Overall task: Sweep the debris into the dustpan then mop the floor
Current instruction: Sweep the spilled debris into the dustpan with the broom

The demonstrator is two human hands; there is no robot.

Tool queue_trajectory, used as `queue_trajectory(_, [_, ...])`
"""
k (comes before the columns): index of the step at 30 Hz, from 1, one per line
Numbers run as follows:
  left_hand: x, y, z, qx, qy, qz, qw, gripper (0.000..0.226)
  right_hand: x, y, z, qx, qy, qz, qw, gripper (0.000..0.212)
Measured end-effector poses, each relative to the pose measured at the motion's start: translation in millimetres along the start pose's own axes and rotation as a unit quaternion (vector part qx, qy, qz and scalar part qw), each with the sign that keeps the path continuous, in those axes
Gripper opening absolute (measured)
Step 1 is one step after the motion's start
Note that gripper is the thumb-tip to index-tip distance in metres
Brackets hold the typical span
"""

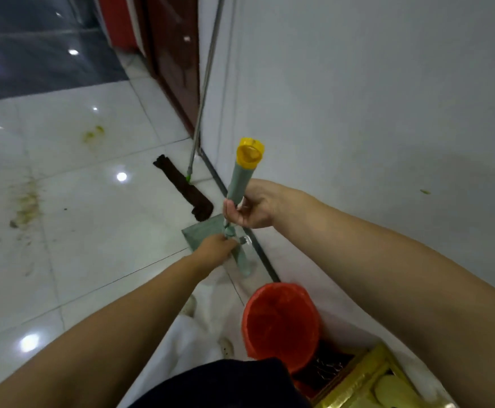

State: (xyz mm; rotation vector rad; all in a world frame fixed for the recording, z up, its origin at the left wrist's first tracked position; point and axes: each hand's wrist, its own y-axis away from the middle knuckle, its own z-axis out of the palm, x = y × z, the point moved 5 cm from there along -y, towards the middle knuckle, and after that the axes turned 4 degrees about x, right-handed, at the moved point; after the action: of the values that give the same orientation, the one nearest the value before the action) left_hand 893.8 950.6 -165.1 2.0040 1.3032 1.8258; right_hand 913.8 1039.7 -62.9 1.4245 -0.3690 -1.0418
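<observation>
By right wall: right hand (pixel 253 207) grips dustpan handle (pixel 242 178); left hand (pixel 215 248) holds dustpan (pixel 202 231) low; floor mess (pixel 27 201) unswept; mop (pixel 184 187) untouched.

You get dim, cool overhead light: round glare spots dot the glossy floor (pixel 93 231), soft shadow falls on the wall (pixel 358 98), the frame is soft, and edges bend.

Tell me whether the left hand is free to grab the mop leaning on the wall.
Probably not yet: the left hand grips the dustpan low down, and the mop stands farther along the wall, beyond it.
</observation>
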Motion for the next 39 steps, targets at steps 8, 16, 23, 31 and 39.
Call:
queue_trajectory(8, [-58.5, 27.8, -60.5, 0.111, 0.287, -0.118, 0.944, 0.014, 29.6, -7.7, 84.3, -0.077, 0.031, 0.063, 0.995, 0.013])
queue_trajectory(16, [-107.9, 44.5, -138.5, 0.19, 0.325, -0.087, 0.923, 0.036, 42.0, -18.6, 159.1, -0.1, 0.146, 0.107, 0.978, 0.016])
queue_trajectory(23, [-140.2, 62.8, -216.8, 0.286, 0.353, -0.093, 0.886, 0.035, 59.9, -18.2, 249.9, -0.174, 0.251, 0.105, 0.946, 0.017])
queue_trajectory(31, [-173.6, 77.1, -300.6, 0.382, 0.328, -0.083, 0.86, 0.036, 76.1, -27.3, 347.9, -0.206, 0.297, 0.129, 0.923, 0.016])
queue_trajectory(39, [-221.3, 83.0, -376.9, 0.445, 0.31, -0.118, 0.832, 0.041, 93.9, -39.2, 432.9, -0.222, 0.345, 0.152, 0.899, 0.02])
